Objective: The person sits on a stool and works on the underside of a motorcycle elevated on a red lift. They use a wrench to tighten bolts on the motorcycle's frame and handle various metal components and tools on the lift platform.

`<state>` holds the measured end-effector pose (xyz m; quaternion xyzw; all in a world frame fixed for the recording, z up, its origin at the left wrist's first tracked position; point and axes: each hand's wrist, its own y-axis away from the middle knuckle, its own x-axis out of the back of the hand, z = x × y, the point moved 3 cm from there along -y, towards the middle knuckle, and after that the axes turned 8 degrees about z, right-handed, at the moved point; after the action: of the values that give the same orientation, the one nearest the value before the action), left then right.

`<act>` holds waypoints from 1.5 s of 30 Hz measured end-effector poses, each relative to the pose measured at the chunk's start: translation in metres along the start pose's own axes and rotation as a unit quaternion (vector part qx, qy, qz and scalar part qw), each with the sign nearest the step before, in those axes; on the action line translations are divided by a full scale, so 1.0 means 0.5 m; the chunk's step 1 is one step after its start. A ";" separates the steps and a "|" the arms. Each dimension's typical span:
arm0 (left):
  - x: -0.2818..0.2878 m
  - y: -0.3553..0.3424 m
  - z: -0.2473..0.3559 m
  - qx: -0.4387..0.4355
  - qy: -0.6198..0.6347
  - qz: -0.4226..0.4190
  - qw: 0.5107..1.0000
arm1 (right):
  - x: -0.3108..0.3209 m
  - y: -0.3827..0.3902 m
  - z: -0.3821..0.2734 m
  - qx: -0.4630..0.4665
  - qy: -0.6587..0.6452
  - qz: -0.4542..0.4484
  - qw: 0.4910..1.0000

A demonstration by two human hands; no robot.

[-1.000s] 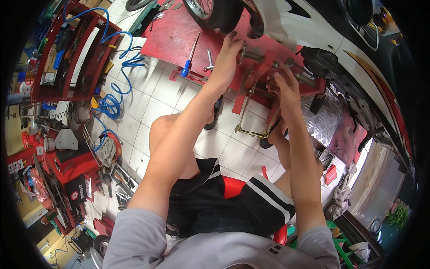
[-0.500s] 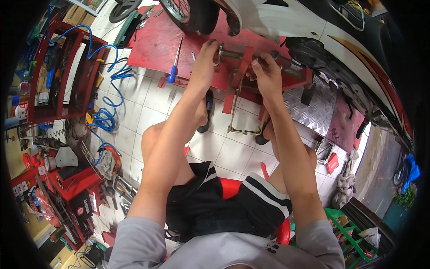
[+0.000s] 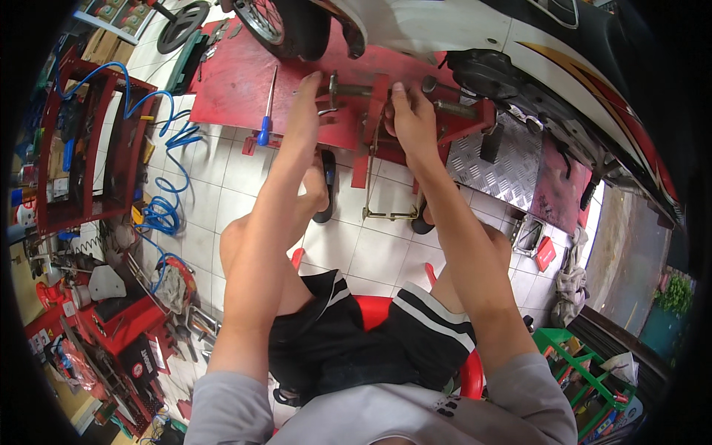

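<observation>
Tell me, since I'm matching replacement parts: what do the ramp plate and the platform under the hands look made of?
The ramp plate looks like bare aluminium or steel: silvery, raised tread pattern. The platform seems red-painted metal, its finish scuffed and dull; what lies beneath the paint isn't visible.

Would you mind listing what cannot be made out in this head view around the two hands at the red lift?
- Left hand: its fingertips lie over a metal rod; whether they grip it cannot be told.
- Right hand: its palm side is hidden, so any small part held is unseen.
- Scooter: cut off by the top edge.
- Tools on the red rack: too small and bent by the lens.
</observation>
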<state>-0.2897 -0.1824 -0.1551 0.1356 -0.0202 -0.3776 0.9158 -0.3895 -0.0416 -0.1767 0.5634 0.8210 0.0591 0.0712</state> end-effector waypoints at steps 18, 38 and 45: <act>-0.004 -0.008 -0.007 -0.019 0.079 0.001 0.997 | 0.017 -0.009 0.004 0.085 0.007 0.003 0.996; 0.008 -0.002 0.025 -0.071 -0.035 -0.105 0.991 | 0.033 0.012 -0.002 -0.072 0.091 -0.073 0.991; 0.032 -0.028 0.015 0.035 -0.090 -0.011 0.995 | 0.060 0.022 0.000 -0.058 0.064 -0.120 0.989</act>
<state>-0.2889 -0.2050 -0.1528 0.1328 -0.1144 -0.3978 0.9006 -0.3900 -0.0094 -0.1760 0.4509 0.8807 0.1336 0.0574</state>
